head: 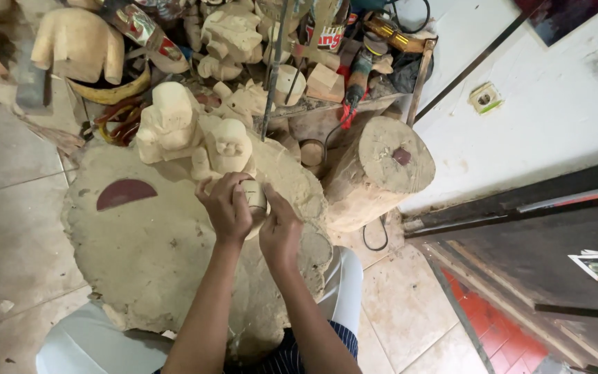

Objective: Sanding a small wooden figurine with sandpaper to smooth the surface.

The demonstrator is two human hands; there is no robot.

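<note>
Wood piece (255,197), small, pale and rounded, sits over the big dusty slab (147,256) on my lap. My left hand (226,206) is curled shut around it; my right hand (279,232) is closed against its side, though I cannot tell whether it holds a tool. I should grip firmly and work in short strokes. No container's contents show.

I'm looking down into a woodcarving workshop. Pale unfinished wooden figures (174,125) crowd toward twelve o'clock, a sawdust-caked slab (147,249) fills the centre, and a log stump (378,173) stands at two o'clock.
</note>
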